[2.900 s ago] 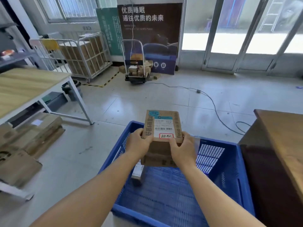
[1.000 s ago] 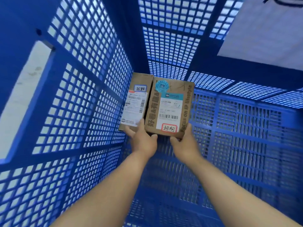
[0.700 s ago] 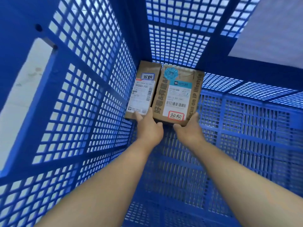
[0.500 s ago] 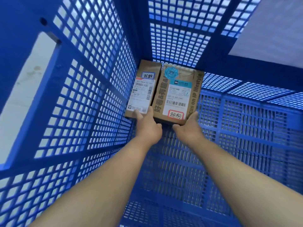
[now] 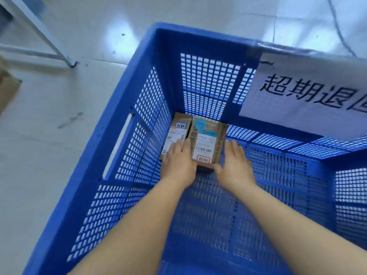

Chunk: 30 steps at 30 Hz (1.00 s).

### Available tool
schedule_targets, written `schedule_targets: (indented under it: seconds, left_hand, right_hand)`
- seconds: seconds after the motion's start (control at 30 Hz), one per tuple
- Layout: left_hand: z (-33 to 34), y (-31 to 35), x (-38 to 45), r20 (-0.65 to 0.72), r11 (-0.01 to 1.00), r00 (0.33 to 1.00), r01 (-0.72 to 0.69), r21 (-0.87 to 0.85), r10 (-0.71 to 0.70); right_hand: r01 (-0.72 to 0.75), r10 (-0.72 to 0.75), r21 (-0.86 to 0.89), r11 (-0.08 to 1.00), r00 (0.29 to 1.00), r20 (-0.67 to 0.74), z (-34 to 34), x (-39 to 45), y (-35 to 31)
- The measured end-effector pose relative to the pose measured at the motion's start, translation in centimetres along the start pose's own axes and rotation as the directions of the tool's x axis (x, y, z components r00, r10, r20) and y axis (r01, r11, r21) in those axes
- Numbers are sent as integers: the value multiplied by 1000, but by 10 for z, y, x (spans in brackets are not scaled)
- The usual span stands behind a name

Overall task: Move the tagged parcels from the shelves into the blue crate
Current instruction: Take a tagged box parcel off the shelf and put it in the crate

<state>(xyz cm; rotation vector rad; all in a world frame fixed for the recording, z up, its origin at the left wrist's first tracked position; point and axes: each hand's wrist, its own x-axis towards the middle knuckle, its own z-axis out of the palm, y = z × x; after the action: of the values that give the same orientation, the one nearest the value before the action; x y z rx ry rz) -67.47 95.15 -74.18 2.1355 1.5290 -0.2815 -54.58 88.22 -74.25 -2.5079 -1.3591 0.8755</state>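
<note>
two brown cardboard parcels sit side by side in the far-left corner of the blue perforated plastic crate (image 5: 123,147): red-tagged parcel (image 5: 206,144), blue-tagged parcel (image 5: 175,133). left hand (image 5: 178,163) and right hand (image 5: 234,165) flank the red-tagged one, fingers straight, not gripping. risk: pulling out could drag or tip it. count: 2 parcels, 1 crate.

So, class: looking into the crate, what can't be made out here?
- White sign, head view: its writing is cut off by the right edge.
- Narrow parcel: lower label hidden under the left hand.
- Wider parcel: fine label print too blurred to read.
</note>
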Motion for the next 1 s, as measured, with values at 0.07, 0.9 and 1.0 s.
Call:
schedule_targets:
  seconds: [0.07,0.9,1.0]
  left_hand:
    - [-26,18,-22,-28,999,999,-36,25,37]
    - [-305,266,-313,-251,833,801,-551,48,544]
    - [-316,280,-345,-239,786,754,-613,80,612]
  right_hand:
    - [11,-10,-52,999,1000,12,-36,-21,-7]
    - [-102,93,-2,995,918,-385,-398,-321,-17]
    - [-161,141,-7,987,881,-452,-417,-362,-8]
